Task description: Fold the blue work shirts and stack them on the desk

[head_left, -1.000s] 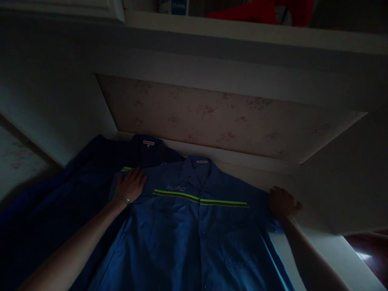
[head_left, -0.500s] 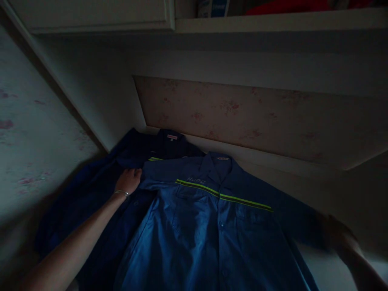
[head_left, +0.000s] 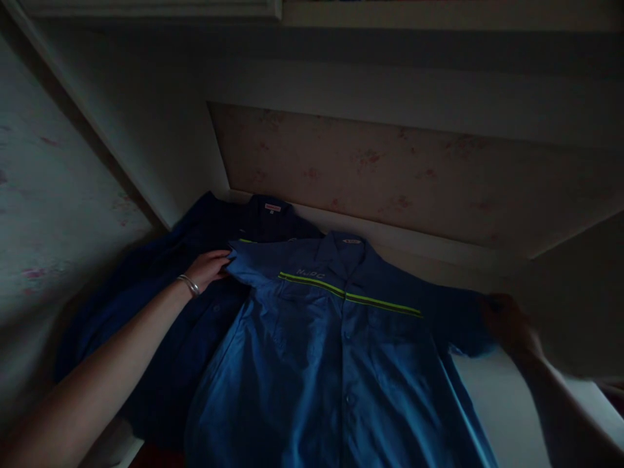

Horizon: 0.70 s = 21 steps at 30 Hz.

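A blue work shirt with a yellow-green reflective stripe across the chest lies face up on a white surface, collar pointing away from me. My left hand, a thin bracelet on its wrist, pinches the shirt's left shoulder edge. In deep shadow, my right hand closes on the end of the shirt's right sleeve. A second, darker blue garment lies underneath and to the left, its collar with a small label showing at the back.
The white surface sits in an alcove with floral wallpaper at the back and a white side wall at the left. A white shelf edge runs overhead. The light is very dim.
The view has swung left and down. My left hand slid from flat on the chest to the shoulder edge and pinched it. My right hand moved outward along the right sleeve.
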Available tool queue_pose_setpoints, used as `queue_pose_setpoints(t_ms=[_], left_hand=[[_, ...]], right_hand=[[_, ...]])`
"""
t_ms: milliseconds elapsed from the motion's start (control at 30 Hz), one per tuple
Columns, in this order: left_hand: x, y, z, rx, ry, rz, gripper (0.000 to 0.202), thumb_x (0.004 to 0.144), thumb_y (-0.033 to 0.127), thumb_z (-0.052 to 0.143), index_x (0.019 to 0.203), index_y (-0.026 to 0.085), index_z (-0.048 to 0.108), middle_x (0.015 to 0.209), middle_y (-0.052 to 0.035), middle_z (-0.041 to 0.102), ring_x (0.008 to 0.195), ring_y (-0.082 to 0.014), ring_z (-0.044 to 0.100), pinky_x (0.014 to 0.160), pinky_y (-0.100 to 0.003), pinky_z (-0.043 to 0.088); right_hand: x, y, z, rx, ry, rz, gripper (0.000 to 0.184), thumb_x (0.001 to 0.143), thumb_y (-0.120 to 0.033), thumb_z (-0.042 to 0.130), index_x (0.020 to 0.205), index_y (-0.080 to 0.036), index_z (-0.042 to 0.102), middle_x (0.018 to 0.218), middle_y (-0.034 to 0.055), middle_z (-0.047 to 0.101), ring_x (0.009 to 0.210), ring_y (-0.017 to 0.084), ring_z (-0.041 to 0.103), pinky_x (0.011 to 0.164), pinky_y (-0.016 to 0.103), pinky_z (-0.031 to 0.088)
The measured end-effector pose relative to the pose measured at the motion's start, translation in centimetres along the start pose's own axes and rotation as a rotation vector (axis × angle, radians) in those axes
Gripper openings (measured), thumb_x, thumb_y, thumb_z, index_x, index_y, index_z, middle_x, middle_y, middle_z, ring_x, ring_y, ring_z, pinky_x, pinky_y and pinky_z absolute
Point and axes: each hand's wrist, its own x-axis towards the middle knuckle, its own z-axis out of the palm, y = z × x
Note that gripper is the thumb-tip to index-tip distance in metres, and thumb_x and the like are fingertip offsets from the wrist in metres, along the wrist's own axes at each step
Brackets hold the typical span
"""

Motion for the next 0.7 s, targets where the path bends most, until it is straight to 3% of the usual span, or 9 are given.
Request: queue_pose_setpoints(t_ms=[100,200,300,367,433,500,567,600,700], left_hand=[[-1.9,2.2,1.5,0.030,-0.036,0.138,0.049,0.069,0.033,0.066,0.114,0.016,0.066,0.107,-0.0083,0.071,0.095,-0.0207,0.065,0.089,-0.035,0.051],[-5.0,3.8,4.4,0.263,-0.163,0.420,0.041,0.076,0.040,0.061,0.110,0.019,0.070,0.115,-0.0050,0.069,0.109,-0.0227,0.060,0.103,-0.037,0.041],[-9.0,3.7,7.5,0.457,-0.457,0.588,0.043,0.082,0.045,0.056,0.116,0.021,0.066,0.110,-0.0041,0.069,0.099,-0.0206,0.063,0.096,-0.035,0.047],[-12.0,2.4,8.7,0.485,-0.576,0.621,0.046,0.083,0.046,0.056,0.122,0.023,0.061,0.104,-0.0039,0.068,0.095,-0.0195,0.064,0.090,-0.033,0.050],[-15.0,-0.1,8.5,0.500,-0.537,0.624,0.043,0.086,0.047,0.053,0.123,0.026,0.059,0.109,-0.0045,0.066,0.099,-0.0201,0.063,0.090,-0.033,0.050],[-18.0,-3.8,7.0,0.525,-0.393,0.570,0.039,0.087,0.049,0.050,0.120,0.030,0.058,0.116,-0.0057,0.063,0.102,-0.0216,0.061,0.089,-0.034,0.052],[-20.6,-8.6,4.5,0.569,-0.195,0.503,0.040,0.084,0.053,0.052,0.118,0.031,0.055,0.119,-0.0078,0.061,0.105,-0.0250,0.060,0.089,-0.037,0.052],[-21.7,-11.2,3.1,0.598,-0.090,0.493,0.044,0.081,0.055,0.054,0.117,0.030,0.054,0.117,-0.0100,0.060,0.107,-0.0277,0.059,0.091,-0.041,0.051],[-23.9,-19.3,-0.5,0.696,0.114,0.397,0.055,0.071,0.062,0.060,0.111,0.026,0.052,0.107,-0.0169,0.062,0.105,-0.0358,0.059,0.096,-0.053,0.047]], right_hand=[[-2.2,-4.8,-3.1,0.026,0.045,-0.087,0.062,0.090,-0.063,0.030,0.126,-0.018,0.053,0.106,0.0225,0.066,0.093,0.038,0.064,0.073,0.042,0.045],[-4.7,-10.4,-3.9,0.147,0.037,-0.220,0.044,0.091,-0.053,0.042,0.117,-0.021,0.057,0.099,0.0124,0.070,0.090,0.029,0.065,0.076,0.036,0.046],[-8.1,-15.0,-2.4,0.444,-0.233,-0.342,0.042,0.087,-0.048,0.053,0.120,-0.022,0.054,0.095,0.0052,0.071,0.072,0.020,0.066,0.071,0.034,0.050],[-10.8,-16.0,-1.2,0.679,-0.443,-0.393,0.050,0.083,-0.049,0.060,0.125,-0.024,0.051,0.100,0.0044,0.071,0.073,0.019,0.067,0.071,0.034,0.053],[-13.8,-14.8,-0.5,0.881,-0.544,-0.374,0.055,0.080,-0.050,0.064,0.126,-0.025,0.050,0.107,0.0052,0.070,0.083,0.021,0.068,0.076,0.036,0.055],[-17.2,-11.4,-0.5,0.984,-0.533,-0.233,0.055,0.079,-0.054,0.064,0.123,-0.024,0.052,0.107,0.0065,0.070,0.086,0.022,0.068,0.080,0.037,0.055],[-21.3,-6.3,-1.0,0.940,-0.417,-0.007,0.056,0.077,-0.060,0.062,0.118,-0.023,0.056,0.101,0.0081,0.071,0.080,0.023,0.068,0.079,0.039,0.056],[-23.6,-3.5,-1.2,0.873,-0.270,0.129,0.056,0.073,-0.065,0.063,0.110,-0.023,0.059,0.095,0.0090,0.072,0.078,0.025,0.068,0.076,0.040,0.057],[-31.1,3.9,-0.8,0.579,-0.033,0.523,0.054,0.070,-0.070,0.059,0.103,-0.028,0.062,0.092,0.0101,0.070,0.087,0.035,0.067,0.073,0.047,0.057]])
